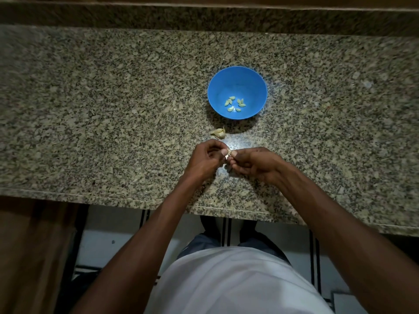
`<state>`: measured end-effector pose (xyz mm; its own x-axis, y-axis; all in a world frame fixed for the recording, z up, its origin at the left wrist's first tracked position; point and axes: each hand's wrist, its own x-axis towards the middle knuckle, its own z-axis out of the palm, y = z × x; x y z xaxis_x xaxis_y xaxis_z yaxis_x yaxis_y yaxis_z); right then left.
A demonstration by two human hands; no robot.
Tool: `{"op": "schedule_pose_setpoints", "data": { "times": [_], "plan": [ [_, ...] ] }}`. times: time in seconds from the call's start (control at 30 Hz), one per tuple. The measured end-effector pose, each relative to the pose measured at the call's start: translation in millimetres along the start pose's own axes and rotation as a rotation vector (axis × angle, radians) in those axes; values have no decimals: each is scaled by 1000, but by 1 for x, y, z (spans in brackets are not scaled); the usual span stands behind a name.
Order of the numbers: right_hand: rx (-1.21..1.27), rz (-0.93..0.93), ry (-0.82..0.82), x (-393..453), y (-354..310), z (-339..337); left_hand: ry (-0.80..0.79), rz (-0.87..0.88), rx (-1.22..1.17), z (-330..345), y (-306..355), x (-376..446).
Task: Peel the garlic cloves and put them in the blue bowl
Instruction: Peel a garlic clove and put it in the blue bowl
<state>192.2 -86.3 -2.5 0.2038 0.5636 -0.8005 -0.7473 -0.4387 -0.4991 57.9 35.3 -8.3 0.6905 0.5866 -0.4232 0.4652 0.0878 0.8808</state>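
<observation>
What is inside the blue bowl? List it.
Inside the blue bowl lie several peeled garlic cloves, loosely clustered on the bottom; about seven or eight show, apart or just touching. Nothing covers them, and the near wall hides only a sliver of the floor.

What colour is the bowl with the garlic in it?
Blue. The bowl shows best in the head view, the only one here.

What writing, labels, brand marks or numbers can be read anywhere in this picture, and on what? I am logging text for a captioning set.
None can be read.
blue bowl: plain, no mark shows.
granite counter: only speckle.
white shirt: no print shows.
left hand, right hand and the garlic clove they pinch: no text.
garlic piece by the bowl: none.
</observation>
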Motion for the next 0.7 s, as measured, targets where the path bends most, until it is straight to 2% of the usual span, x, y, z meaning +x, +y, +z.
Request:
{"op": "schedule_pose_setpoints", "data": {
  "times": [0.07,0.13,0.2,0.27,0.33,0.47,0.57,0.7],
  "plan": [
    [60,69,-21,0,-4,1,-10,55,66,-2,1,1],
    [-25,9,35,0,-3,3,20,69,112,-1,0,2],
    [-328,-248,169,2,1,5,87,-16,80,2,1,2],
    [-701,-567,309,4,7,9,104,-177,-115,4,5,2],
    [-974,-809,392,4,11,13,70,-346,-320,4,11,4],
    [-1228,-993,383,6,16,10,-33,-489,-371,-10,13,12],
    [-1138,-972,379,5,20,8,-66,-428,-335,-17,12,13],
    [-809,-738,367,5,19,4,-71,-259,-265,-19,7,13]
  ]
}}
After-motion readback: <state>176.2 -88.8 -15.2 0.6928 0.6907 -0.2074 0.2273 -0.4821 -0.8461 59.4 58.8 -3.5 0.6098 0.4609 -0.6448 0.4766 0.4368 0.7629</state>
